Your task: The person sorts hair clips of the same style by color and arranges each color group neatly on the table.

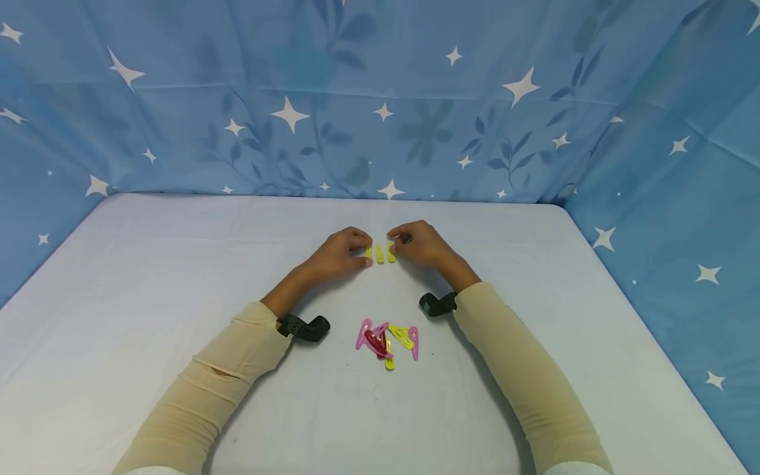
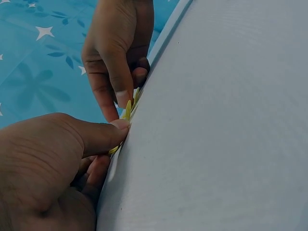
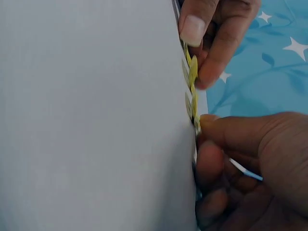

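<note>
Three yellow snap hair clips stand side by side in a short row toward the far part of the white table. My left hand (image 1: 340, 254) pinches the left yellow hair clip (image 1: 369, 252) between thumb and fingers, hiding part of it. The middle yellow hair clip (image 1: 380, 253) lies between my two hands. At the other end, my right hand (image 1: 421, 244) has its thumb and fingers on the right yellow hair clip (image 1: 391, 254), pinching it. In the right wrist view the right thumb (image 3: 236, 131) covers most of that clip, down at the table surface.
Nearer me lies a loose pile of hair clips: pink ones (image 1: 363, 334), red ones (image 1: 375, 343) and yellow ones (image 1: 401, 336), some overlapping. A pink clip (image 1: 414, 343) lies at its right side. The white table (image 1: 148, 297) ends at a blue star-patterned curtain (image 1: 332, 145).
</note>
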`<state>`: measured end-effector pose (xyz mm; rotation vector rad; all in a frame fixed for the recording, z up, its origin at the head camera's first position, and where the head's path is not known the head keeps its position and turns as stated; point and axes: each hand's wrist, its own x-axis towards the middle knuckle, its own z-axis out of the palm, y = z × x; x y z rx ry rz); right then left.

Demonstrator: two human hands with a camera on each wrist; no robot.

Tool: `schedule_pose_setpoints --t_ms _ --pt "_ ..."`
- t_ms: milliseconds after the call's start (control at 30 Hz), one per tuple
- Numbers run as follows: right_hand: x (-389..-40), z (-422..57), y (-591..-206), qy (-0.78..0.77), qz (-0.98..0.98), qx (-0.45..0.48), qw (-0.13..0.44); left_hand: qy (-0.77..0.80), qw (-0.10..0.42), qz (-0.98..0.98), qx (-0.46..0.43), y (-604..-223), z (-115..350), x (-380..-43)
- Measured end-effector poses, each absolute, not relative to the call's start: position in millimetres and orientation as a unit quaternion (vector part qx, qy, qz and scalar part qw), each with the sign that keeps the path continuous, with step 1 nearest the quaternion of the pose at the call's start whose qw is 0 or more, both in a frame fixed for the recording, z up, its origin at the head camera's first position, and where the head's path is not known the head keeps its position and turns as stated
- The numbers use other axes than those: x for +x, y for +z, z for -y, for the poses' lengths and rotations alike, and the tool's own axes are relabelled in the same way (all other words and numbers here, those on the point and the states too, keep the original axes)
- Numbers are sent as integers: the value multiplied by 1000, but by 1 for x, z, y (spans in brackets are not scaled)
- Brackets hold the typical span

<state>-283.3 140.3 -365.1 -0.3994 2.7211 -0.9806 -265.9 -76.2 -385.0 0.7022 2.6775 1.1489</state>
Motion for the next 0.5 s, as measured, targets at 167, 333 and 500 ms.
schedule_pose_setpoints --t_ms 167,333,500 --pt "-281 -147 -363 -350 -918 -130 130 375 74 -894 235 -385 75 -266" --pt "-279 -150 -364 -355 -915 -135 135 375 76 -895 231 -385 76 -266" --pt "-270 -153 -361 -361 -915 -147 108 373 74 -896 228 -384 76 -265"
